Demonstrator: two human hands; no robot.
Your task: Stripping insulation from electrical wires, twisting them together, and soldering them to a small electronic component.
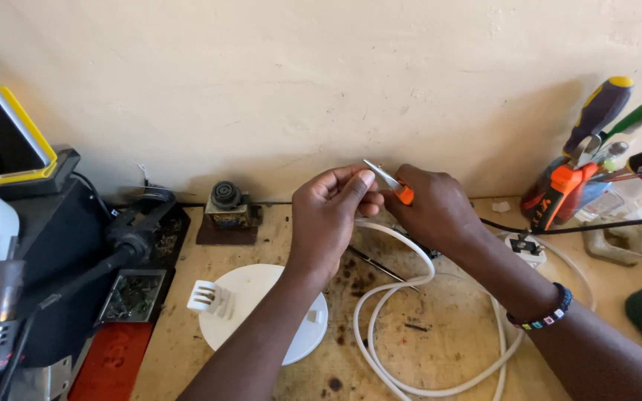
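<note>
Left hand [334, 202] raised above the wooden worktop [455, 334], fingers pinched together, seemingly on the end of the white cable [403, 286], though the pinch itself is hidden by the fingertips. Right hand [431, 208] just beside it, clamped round small orange-handled cutters [393, 183], metal tip pointing up and left toward the left thumb. Beaded bracelet [544, 315] on the right wrist. Cable drooping from the hands and looping in wide coils across the worktop. Round white disc [254, 304] lying under the left forearm. Dark soldering stand [135, 245] well off to the left. Cluster of screwdrivers [603, 141] standing at far right against the wall.
</note>
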